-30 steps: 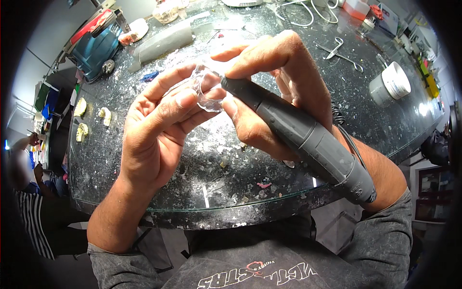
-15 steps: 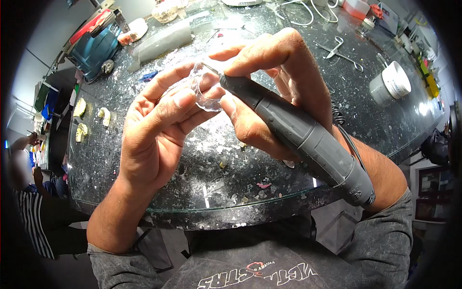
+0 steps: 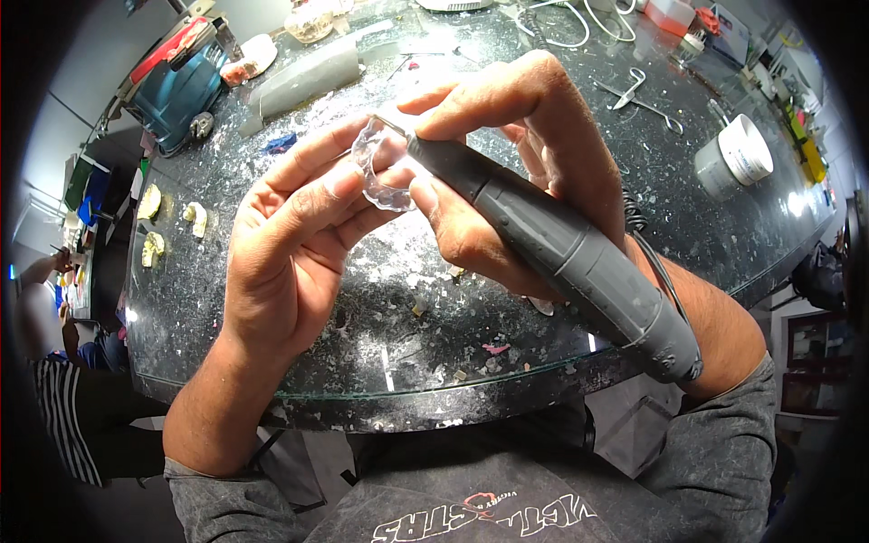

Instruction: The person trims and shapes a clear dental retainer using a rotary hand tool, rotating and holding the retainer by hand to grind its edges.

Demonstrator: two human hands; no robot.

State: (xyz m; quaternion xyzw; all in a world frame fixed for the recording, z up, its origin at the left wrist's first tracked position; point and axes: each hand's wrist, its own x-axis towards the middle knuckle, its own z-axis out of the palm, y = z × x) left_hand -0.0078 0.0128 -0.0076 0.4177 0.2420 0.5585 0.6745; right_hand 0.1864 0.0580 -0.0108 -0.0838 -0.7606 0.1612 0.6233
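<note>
My left hand (image 3: 290, 226) pinches a clear, curved dental aligner (image 3: 385, 195) between thumb and fingers, above the middle of the table. My right hand (image 3: 575, 136) is wrapped round a dark grey rotary handpiece (image 3: 566, 249), which slants from my right forearm up to the aligner. The thin metal bit (image 3: 387, 123) at its tip is at the aligner's upper edge; whether it touches cannot be made out. My right thumb lies close beside the aligner's lower end. Part of the aligner is hidden behind my left thumb.
A speckled black glass-topped table (image 3: 434, 362) carries scissors (image 3: 629, 95), a white tub (image 3: 747, 149), several small cast pieces (image 3: 195, 219) and a grey curved sheet (image 3: 312, 86). A teal machine (image 3: 186, 104) stands back left. Another person (image 3: 41, 317) is at far left.
The aligner has turned slightly and shifted a little left in my fingers. The handpiece tip has moved slightly left with it. Both hands keep their grip.
</note>
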